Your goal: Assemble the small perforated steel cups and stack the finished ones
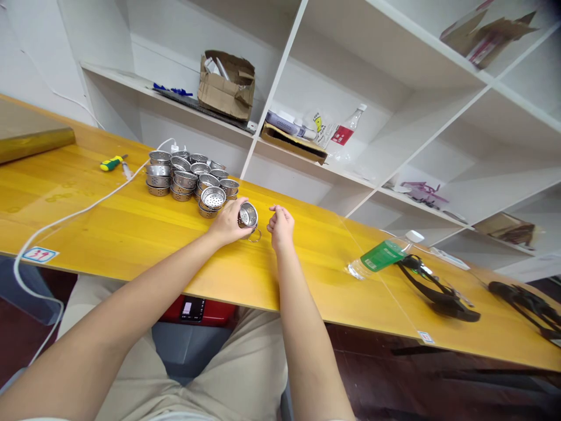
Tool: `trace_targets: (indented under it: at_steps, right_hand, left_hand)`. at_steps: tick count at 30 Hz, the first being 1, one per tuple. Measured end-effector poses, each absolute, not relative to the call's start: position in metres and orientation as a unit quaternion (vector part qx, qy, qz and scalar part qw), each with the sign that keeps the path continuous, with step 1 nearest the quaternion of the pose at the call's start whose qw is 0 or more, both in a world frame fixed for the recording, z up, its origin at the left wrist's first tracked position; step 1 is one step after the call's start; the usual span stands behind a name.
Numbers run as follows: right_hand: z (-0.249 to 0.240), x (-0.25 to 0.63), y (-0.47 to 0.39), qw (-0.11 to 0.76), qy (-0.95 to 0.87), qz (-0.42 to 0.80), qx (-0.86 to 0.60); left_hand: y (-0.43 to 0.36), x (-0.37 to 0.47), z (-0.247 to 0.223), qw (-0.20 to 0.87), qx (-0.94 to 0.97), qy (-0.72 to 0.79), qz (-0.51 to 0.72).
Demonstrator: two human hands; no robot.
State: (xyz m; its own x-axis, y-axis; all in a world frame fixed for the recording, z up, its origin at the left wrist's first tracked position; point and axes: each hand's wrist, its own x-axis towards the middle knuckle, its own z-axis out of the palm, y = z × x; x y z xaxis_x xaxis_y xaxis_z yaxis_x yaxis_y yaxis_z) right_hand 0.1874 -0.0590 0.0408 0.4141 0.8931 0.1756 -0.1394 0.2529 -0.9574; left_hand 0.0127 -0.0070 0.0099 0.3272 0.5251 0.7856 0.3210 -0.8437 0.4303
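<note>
My left hand (230, 224) is wrapped round a small perforated metal strainer cup (249, 215), its open top tilted toward me. A thin metal ring (255, 237) shows just below this cup; whether it is joined to the cup I cannot tell. To the right of the cup, apart from it, my right hand (281, 227) is raised with its fingers curled together in a pinch. What those fingers hold, if anything, is hidden. Beyond my left hand stand several stacks of similar strainer cups (213, 198) on the yellow table (315, 257).
A green-labelled bottle (381, 257) and a black strapped headset (433, 292) lie to the right. At the left are a screwdriver (112, 163) and a white cable (87, 209) crossing the table. White shelves (337, 64) with a cardboard box (227, 88) rise behind.
</note>
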Motion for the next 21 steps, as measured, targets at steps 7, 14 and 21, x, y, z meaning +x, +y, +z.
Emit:
trace_targets:
  at_steps: [7,14,21]
  right_hand:
    - [0.050,0.171,-0.068,0.708,-0.405,0.439,-0.378]
    - [0.049,0.162,-0.067,0.674,-0.435,0.453,-0.388]
    - [0.050,0.161,-0.068,0.657,-0.439,0.455,-0.411]
  left_hand:
    - [-0.009,0.011,0.010,0.062,0.835,0.224,0.499]
    - [-0.009,0.011,0.010,0.049,0.839,0.212,0.500]
    - [-0.008,0.010,0.012,0.055,0.845,0.212,0.488]
